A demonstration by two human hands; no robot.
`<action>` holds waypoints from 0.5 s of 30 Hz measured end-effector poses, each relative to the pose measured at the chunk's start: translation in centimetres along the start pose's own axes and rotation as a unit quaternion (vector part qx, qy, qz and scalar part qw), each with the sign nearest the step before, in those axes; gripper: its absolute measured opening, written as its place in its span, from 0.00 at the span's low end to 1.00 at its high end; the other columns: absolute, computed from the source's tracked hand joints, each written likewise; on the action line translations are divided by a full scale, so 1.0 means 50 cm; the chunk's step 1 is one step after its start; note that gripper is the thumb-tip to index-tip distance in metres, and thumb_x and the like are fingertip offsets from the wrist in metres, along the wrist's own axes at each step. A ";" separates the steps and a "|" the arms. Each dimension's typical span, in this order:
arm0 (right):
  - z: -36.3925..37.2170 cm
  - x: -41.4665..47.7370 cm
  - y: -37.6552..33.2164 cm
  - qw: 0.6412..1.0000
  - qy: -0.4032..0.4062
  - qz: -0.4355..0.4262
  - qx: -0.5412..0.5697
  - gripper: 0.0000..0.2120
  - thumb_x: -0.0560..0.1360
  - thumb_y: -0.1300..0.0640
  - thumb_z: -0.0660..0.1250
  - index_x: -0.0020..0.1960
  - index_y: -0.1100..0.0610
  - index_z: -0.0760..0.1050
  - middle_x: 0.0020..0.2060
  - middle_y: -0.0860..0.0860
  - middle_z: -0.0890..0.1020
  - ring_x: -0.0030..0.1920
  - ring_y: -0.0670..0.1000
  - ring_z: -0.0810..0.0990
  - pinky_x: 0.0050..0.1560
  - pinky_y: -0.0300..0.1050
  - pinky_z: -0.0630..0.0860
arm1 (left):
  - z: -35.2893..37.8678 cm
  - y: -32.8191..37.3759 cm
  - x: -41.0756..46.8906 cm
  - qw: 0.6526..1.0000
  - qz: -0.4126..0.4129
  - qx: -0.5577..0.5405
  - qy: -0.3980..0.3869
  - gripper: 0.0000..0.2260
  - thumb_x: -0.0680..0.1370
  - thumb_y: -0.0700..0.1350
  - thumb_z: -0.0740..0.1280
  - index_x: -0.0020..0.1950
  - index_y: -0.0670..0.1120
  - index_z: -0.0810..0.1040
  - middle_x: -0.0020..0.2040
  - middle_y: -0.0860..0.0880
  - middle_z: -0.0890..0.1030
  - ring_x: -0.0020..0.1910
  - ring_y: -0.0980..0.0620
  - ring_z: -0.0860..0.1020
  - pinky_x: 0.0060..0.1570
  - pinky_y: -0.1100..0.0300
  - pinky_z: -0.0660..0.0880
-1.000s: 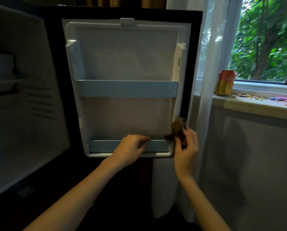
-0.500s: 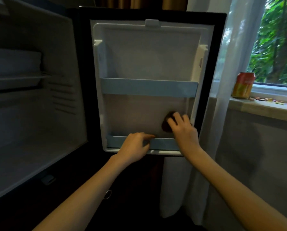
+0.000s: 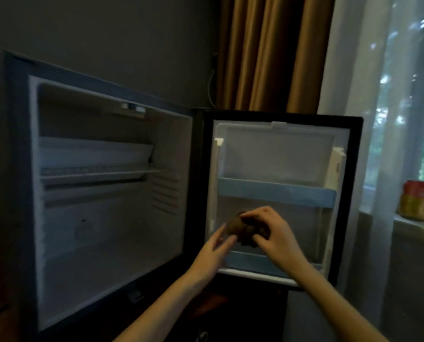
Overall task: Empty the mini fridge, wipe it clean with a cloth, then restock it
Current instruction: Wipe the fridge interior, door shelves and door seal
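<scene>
Right hand (image 3: 272, 233) and straight-fingered left hand (image 3: 212, 255) meet before the bare mini fridge (image 3: 107, 230), at its open door (image 3: 277, 154) on the right, the right gripping the balled cloth (image 3: 238, 228): emptying looks done, wiping underway, restocking left.

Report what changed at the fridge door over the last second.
The right hand carried the brown cloth leftward across the lower panel of the fridge door, from its right edge to its left part, and grips it bunched. The left hand let go of the lower door shelf and rose to the cloth, fingers straight. Unchanged: door open, shelves bare, can on the windowsill.
</scene>
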State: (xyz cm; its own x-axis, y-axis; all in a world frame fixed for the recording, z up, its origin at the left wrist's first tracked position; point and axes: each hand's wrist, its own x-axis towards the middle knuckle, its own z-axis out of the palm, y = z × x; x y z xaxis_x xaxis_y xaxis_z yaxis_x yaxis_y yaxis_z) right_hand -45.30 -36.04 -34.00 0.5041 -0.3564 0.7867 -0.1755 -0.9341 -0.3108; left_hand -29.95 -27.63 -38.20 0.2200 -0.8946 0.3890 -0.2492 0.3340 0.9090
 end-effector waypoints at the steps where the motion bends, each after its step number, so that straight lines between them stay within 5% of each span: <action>1: 0.024 0.011 -0.031 1.000 0.014 -0.015 0.004 0.23 0.64 0.67 0.69 0.54 0.48 0.76 0.50 0.45 0.77 0.51 0.40 0.77 0.53 0.30 0.72 | 0.001 0.030 -0.002 0.987 -0.036 -0.157 0.026 0.14 0.80 0.47 0.62 0.65 0.49 0.73 0.56 0.48 0.80 0.52 0.51 0.79 0.51 0.54 0.74; 4: 0.070 0.052 -0.081 0.999 -0.001 -0.031 0.013 0.19 0.67 0.62 0.72 0.51 0.44 0.73 0.48 0.40 0.77 0.50 0.41 0.78 0.52 0.42 0.77 | -0.022 0.077 -0.006 0.923 -0.034 -0.365 0.118 0.09 0.80 0.45 0.61 0.57 0.46 0.78 0.48 0.43 0.84 0.43 0.49 0.82 0.39 0.55 0.80; 7: 0.086 0.109 -0.086 0.993 -0.085 -0.083 -0.009 0.15 0.71 0.51 0.73 0.57 0.48 0.78 0.56 0.42 0.80 0.60 0.42 0.76 0.68 0.47 0.67 | -0.073 0.081 -0.006 0.900 -0.021 -0.343 0.269 0.08 0.80 0.37 0.62 0.55 0.45 0.78 0.46 0.44 0.82 0.41 0.50 0.81 0.34 0.60 0.80; 11: 0.122 0.210 -0.067 0.988 0.151 -0.027 -0.034 0.25 0.74 0.40 0.65 0.65 0.53 0.71 0.58 0.48 0.74 0.56 0.49 0.75 0.56 0.48 0.75 | -0.132 0.061 0.018 0.910 0.025 -0.211 0.356 0.17 0.77 0.30 0.63 0.62 0.46 0.76 0.44 0.50 0.81 0.40 0.58 0.78 0.33 0.73 0.75; 15: 0.177 0.321 -0.044 0.970 0.225 0.022 -0.087 0.33 0.73 0.46 0.71 0.71 0.57 0.62 0.61 0.55 0.67 0.57 0.54 0.71 0.53 0.48 0.74 | -0.152 0.066 0.083 0.928 0.059 -0.142 0.338 0.12 0.76 0.31 0.66 0.53 0.44 0.81 0.43 0.51 0.83 0.41 0.59 0.81 0.42 0.68 0.76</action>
State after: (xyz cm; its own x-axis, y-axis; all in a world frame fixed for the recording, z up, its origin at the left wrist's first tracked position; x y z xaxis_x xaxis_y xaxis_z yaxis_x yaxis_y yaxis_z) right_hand -29.34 -39.52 -25.43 0.0797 -0.3311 0.9402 -0.3479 -0.8932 -0.2850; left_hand -22.70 -27.96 -32.44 0.7725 -0.4880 0.4063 -0.0714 0.5690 0.8192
